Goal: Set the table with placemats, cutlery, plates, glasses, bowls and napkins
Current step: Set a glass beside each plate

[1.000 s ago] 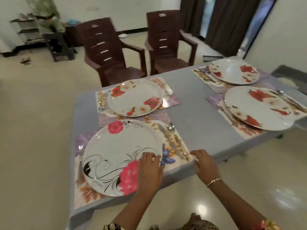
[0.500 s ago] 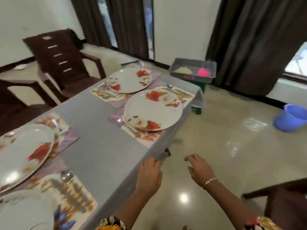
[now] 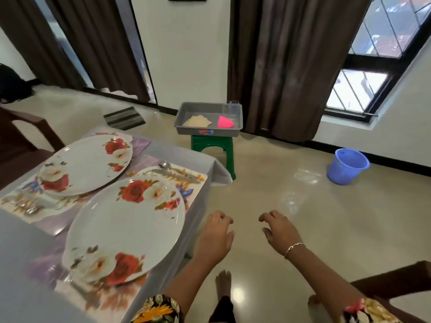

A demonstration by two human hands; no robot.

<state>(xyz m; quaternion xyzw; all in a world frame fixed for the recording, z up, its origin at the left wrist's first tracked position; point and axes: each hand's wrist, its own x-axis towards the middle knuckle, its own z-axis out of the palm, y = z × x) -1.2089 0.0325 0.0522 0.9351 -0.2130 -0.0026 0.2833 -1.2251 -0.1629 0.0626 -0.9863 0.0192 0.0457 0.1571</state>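
- From my remote seat, I see both hands held out over the tiled floor (image 3: 338,217), just off the right edge of the table (image 3: 21,241).
- The left hand (image 3: 215,238) hangs palm down with fingers loosely curled, holding nothing. It is close to the tablecloth's edge; I cannot tell whether it touches.
- The right hand (image 3: 281,231), with a bracelet (image 3: 294,247) at its wrist, is likewise empty, its fingers relaxed and slightly bent.
- On the table, the near plate (image 3: 126,229), white with red roses, lies on a floral placemat (image 3: 196,180). The far plate (image 3: 86,164) lies just behind it on a mat of its own.
- A spoon (image 3: 164,164) and a knife (image 3: 179,175) lie side by side on the placemat, beyond the near plate's rim.
- Past the table's far corner, a grey tray (image 3: 207,131) sits on a green stool (image 3: 210,145) near the dark curtains (image 3: 291,66).
- Inside the tray I make out beige napkins (image 3: 197,121), a pink item (image 3: 225,122) I cannot identify, and clear glasses (image 3: 233,108) in the far right corner.
- A blue bucket (image 3: 347,165) stands on the floor by the right-hand wall.
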